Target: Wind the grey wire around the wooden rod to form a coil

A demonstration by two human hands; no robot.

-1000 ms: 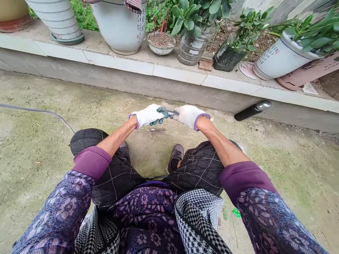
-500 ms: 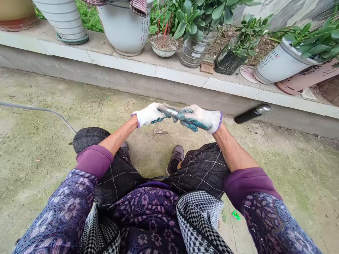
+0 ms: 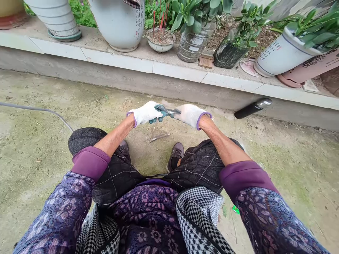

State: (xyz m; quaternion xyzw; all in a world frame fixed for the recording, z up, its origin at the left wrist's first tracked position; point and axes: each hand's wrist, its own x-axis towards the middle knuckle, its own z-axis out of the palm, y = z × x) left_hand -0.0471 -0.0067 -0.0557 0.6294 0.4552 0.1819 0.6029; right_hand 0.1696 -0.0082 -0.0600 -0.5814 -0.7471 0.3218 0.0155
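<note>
Both gloved hands meet out in front of the knees, above the concrete floor [image 3: 39,148]. Left hand [image 3: 150,113]: fingers curled tight round one end of a metal piece [image 3: 171,112]. Right hand [image 3: 189,115]: closed on the other end. The piece lies roughly level between them, only a short ridged stretch showing; it may be a coil or a thread, but the gloves cover too much to be sure.

Handling, my judgement: keep both ends in one line, let the left hand steady while the right hand works, and keep the gloves' coated palms on the metal, since smooth metal could slip. Elbows close to the knees should help. A thin rod [image 3: 159,138] lies on the floor below, apart from both hands; mind it when shifting the feet.

Containers, on the ledge [image 3: 177,72]: bowl [image 3: 160,48] holding grit [image 3: 165,36] and upright red sticks [image 3: 161,22]; clear jar [image 3: 188,51] and dark tub [image 3: 227,56], each with a leafy plant; white pot [image 3: 279,54] at the right, also planted. Big pot [image 3: 115,26]: contents out of view. Flask [image 3: 249,110] near the wall's foot: capped, contents unseen.
</note>
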